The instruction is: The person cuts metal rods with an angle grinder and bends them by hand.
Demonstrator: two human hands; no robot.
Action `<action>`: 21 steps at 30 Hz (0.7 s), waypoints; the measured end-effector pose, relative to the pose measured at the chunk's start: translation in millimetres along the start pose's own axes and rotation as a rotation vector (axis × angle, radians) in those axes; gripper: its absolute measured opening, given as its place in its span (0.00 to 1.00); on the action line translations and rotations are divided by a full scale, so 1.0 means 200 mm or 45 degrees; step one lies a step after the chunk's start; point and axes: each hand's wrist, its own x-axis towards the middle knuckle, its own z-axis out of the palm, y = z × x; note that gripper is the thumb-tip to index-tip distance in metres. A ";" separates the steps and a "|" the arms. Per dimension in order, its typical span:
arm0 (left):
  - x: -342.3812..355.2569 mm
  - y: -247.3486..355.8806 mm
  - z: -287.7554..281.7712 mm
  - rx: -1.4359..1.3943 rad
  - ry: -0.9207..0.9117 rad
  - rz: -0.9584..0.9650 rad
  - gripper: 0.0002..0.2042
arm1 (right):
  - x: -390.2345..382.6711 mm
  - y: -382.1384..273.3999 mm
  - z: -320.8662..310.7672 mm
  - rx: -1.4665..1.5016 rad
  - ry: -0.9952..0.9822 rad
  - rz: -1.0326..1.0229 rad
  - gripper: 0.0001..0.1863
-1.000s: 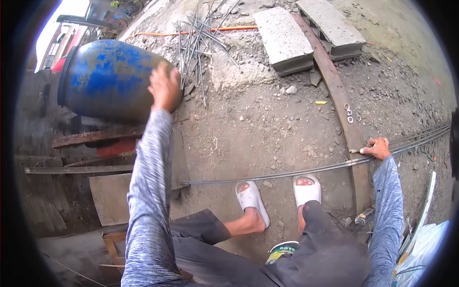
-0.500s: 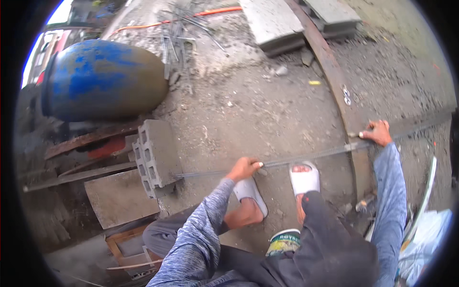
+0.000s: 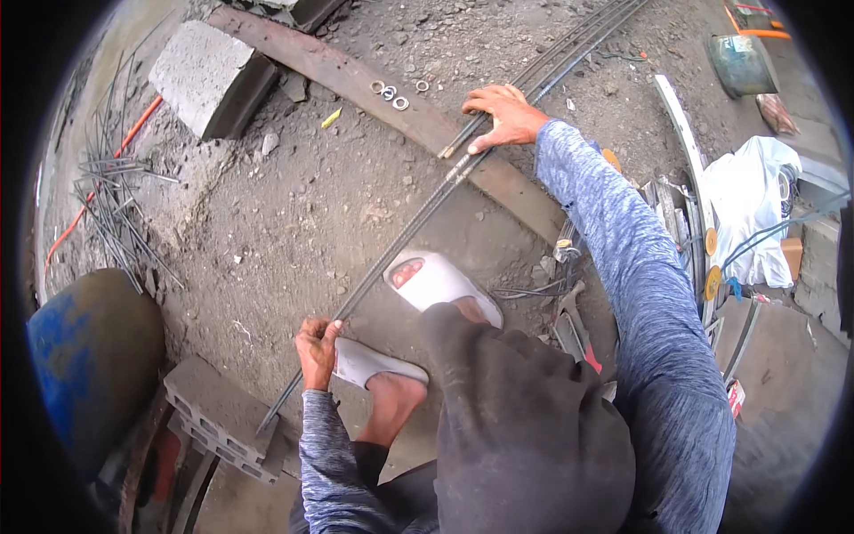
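Observation:
A bundle of thin steel rods [image 3: 391,251] runs slantwise over the dirt, from a hollow concrete block [image 3: 218,418] at lower left to the upper right. My left hand [image 3: 316,353] is closed around the rods near the block, thumb on top. Farther along, where the rods cross a rusty flat plank [image 3: 311,73], my right hand [image 3: 505,118] arches over them, thumb on the near side and fingers bent on the far side. Some rod ends stop just beside that thumb. Several metal rings [image 3: 389,93] lie on and beside the plank.
A blue, mud-stained drum [image 3: 98,356] lies at left. Concrete slabs [image 3: 209,76] rest against the plank's far end. Cut rods [image 3: 120,191] are heaped at far left beside an orange hose. On the right are a white plastic bag [image 3: 752,205], metal strips and a bucket [image 3: 743,64].
My view has turned right, so the rods now slant up to the right. My right hand has gone from a pinch at the plank to arching over the rods; my left hand stays on them.

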 end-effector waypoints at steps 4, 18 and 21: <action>-0.04 0.09 -0.10 0.242 -0.046 0.177 0.17 | -0.02 -0.03 0.00 -0.047 -0.005 -0.012 0.48; -0.07 0.22 -0.21 0.150 -0.275 -0.143 0.27 | 0.13 -0.15 -0.05 -0.157 -0.370 0.154 0.47; -0.15 0.41 -0.25 0.151 -0.280 -0.093 0.26 | 0.11 -0.11 -0.01 -0.168 -0.330 0.177 0.47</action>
